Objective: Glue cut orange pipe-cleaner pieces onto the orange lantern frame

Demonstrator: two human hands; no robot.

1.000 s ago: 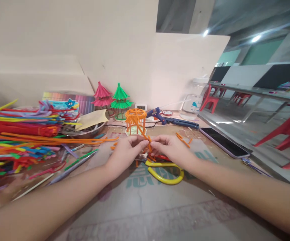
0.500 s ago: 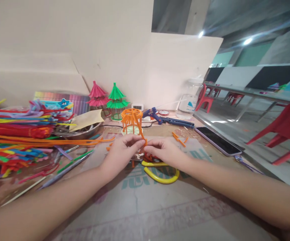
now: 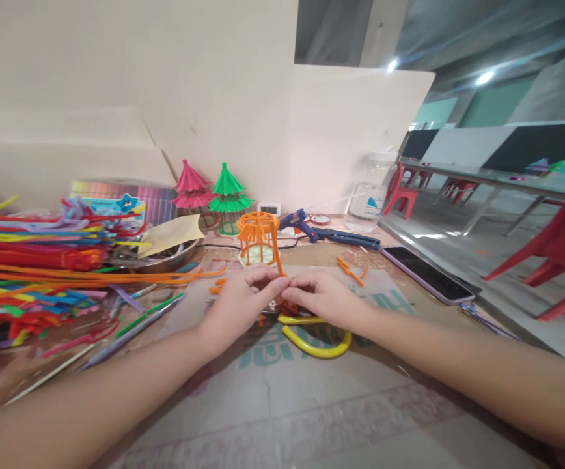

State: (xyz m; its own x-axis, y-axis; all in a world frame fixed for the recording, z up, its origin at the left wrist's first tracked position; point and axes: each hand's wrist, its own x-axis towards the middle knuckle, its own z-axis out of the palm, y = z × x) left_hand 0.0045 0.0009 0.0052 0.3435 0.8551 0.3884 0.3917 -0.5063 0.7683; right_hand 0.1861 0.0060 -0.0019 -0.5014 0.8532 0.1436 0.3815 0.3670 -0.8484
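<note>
My left hand and my right hand meet at the middle of the table, thumbs and fingers pinched together. Between them they grip an orange pipe cleaner, whose free length sticks up from the fingertips. Just beyond stands an orange pipe-cleaner pavilion with a ringed, fringed top, thin posts and a pale round base. Yellow-handled scissors lie under and in front of my right hand. Some orange and dark bits beneath my fingers are mostly hidden.
Pipe cleaners of many colours heap at the left beside a metal bowl. Pink and green pavilions stand behind. A glue gun, blue stapler-like tool, bottle, phone and cut orange pieces lie right.
The orange pipe cleaner's free end has swung from leaning left across the pavilion to nearly upright at its right side. My hands have drawn slightly closer together.
</note>
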